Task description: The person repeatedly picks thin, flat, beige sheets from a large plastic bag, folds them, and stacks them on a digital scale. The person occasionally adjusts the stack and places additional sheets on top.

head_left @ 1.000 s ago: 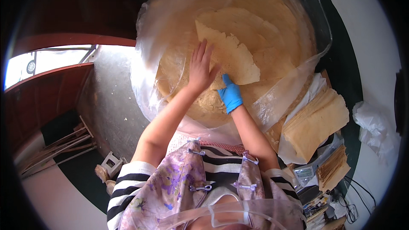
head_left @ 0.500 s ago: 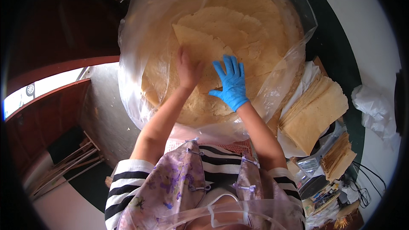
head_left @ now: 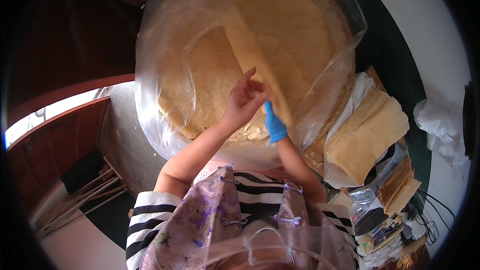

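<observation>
The tan sheet [head_left: 251,51] stretches forward and leftward from the gloved right hand [head_left: 275,126].

Is showing as a thin tan sheet [head_left: 245,47] — is slanting from eleven toward five o'clock across a round stack [head_left: 210,65].

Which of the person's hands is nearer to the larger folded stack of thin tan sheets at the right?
Right. The blue-gloved right hand is left of the folded stack, apart from it; the bare left hand is farther left, also apart.
</observation>
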{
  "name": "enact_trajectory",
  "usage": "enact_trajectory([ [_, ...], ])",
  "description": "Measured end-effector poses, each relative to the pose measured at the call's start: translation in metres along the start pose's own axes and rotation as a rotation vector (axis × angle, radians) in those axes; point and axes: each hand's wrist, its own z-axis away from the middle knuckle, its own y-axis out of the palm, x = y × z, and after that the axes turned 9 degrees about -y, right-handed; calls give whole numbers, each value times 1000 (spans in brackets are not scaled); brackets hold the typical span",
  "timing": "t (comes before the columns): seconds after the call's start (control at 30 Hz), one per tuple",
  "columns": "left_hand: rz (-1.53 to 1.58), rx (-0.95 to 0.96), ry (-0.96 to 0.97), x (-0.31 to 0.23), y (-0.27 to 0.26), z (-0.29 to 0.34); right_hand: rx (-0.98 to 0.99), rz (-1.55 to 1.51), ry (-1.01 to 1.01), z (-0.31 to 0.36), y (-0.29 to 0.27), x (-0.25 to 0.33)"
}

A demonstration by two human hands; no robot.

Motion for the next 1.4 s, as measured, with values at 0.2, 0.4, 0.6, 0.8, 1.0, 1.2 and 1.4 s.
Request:
enact_trajectory([
  [0.2,-1029,-251,518,65,11,-96,-179,-680,325,-21,-33,-3],
  [0.4,-502,-397,399,96,26,-104,-270,-929,511,-26,-39,20],
  [0.6,708,-82,-535,86,33,-30,-181,-869,487,7,-37,48],
  [0.8,699,213,-530,11,38,21,443,-119,286,94,-95,106],
  [1.0,646,847,-353,-55,135,46,276,-293,280,174,-125,122],
  [1.2,461,1021,-437,-29,282,45,366,-130,310,198,-131,112],
  [1.4,329,783,-501,42,319,25,331,341,263,199,-162,166],
])
